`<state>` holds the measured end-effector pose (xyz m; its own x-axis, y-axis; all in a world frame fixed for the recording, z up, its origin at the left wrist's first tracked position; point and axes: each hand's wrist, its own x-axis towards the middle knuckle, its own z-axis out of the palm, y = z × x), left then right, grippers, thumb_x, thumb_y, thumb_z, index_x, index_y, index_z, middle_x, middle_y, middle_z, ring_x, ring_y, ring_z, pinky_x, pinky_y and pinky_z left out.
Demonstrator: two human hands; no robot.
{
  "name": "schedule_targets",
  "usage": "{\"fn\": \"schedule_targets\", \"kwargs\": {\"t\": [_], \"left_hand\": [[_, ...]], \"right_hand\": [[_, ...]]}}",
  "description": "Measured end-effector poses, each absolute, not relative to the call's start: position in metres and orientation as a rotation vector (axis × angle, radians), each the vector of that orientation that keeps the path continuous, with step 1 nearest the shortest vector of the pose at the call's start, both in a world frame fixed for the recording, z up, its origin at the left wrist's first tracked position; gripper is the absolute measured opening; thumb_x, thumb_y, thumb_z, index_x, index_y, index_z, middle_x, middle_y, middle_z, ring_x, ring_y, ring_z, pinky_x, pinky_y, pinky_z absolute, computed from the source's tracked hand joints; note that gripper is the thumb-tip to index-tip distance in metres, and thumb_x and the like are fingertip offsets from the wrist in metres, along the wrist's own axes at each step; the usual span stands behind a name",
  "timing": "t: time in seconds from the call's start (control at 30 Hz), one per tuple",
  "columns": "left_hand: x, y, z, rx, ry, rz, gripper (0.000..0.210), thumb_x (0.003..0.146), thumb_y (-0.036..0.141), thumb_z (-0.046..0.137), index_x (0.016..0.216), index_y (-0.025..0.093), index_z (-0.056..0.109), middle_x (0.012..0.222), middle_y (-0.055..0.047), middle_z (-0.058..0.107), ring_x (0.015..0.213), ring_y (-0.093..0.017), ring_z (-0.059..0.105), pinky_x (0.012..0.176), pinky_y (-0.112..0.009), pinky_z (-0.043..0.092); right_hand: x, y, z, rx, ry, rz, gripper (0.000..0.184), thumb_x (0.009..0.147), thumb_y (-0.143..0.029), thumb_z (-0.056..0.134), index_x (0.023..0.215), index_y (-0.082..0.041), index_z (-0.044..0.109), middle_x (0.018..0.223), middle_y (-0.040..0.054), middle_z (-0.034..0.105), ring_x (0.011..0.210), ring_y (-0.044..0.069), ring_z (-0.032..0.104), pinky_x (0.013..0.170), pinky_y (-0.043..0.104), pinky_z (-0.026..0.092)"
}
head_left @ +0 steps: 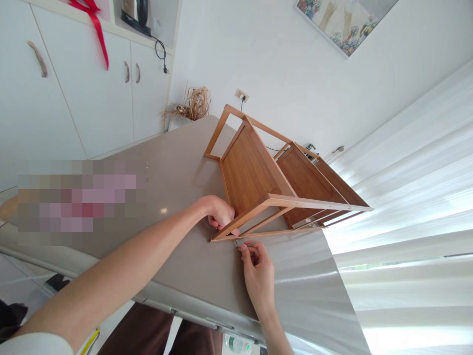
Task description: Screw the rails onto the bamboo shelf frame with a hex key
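A brown wooden shelf rack [258, 177] lies on its side on a grey table [177, 172]. My left hand [220, 213] grips the rack's near leg at its lower end, fingers curled around the wood. My right hand [257, 268] sits just below that leg's bottom rail, fingertips pinching a small thin metal tool or screw [246, 243] against the wood; it is too small to tell which. Both forearms reach in from the bottom of the view.
White cabinets [92, 93] with a red ribbon [96, 24] stand at the left. A vase of dried grass [192, 104] sits at the table's far end. White curtains [414, 207] hang on the right. A blurred patch covers the table's left part.
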<state>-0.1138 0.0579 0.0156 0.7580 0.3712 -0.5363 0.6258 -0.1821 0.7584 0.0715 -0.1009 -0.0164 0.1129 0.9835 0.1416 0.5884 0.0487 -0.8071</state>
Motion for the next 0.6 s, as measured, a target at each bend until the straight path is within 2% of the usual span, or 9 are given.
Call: {"fn": "schedule_targets", "kwargs": {"t": [0.2, 0.6], "left_hand": [[-0.1151, 0.0563, 0.0190, 1.814, 0.773, -0.265, 0.057, 0.061, 0.067, 0.079, 0.051, 0.020, 0.048, 0.044, 0.003, 0.040, 0.041, -0.010, 0.035, 0.043, -0.025, 0.029], [-0.1145, 0.0571, 0.0166, 1.789, 0.776, -0.256, 0.059, 0.055, 0.069, 0.082, 0.051, 0.019, 0.050, 0.045, 0.002, 0.042, 0.043, -0.010, 0.035, 0.043, -0.025, 0.028]], "right_hand": [[0.0706, -0.1071, -0.0210, -1.621, -1.687, 0.491, 0.029, 0.101, -0.048, 0.051, 0.097, -0.022, 0.064, 0.084, 0.0035, 0.073, 0.068, 0.017, 0.064, 0.063, 0.025, 0.049], [0.0654, -0.1095, -0.0261, -1.499, -1.979, 0.077, 0.027, 0.108, -0.032, 0.040, 0.099, -0.023, 0.064, 0.085, 0.0046, 0.068, 0.073, 0.018, 0.062, 0.069, 0.029, 0.049]]}}
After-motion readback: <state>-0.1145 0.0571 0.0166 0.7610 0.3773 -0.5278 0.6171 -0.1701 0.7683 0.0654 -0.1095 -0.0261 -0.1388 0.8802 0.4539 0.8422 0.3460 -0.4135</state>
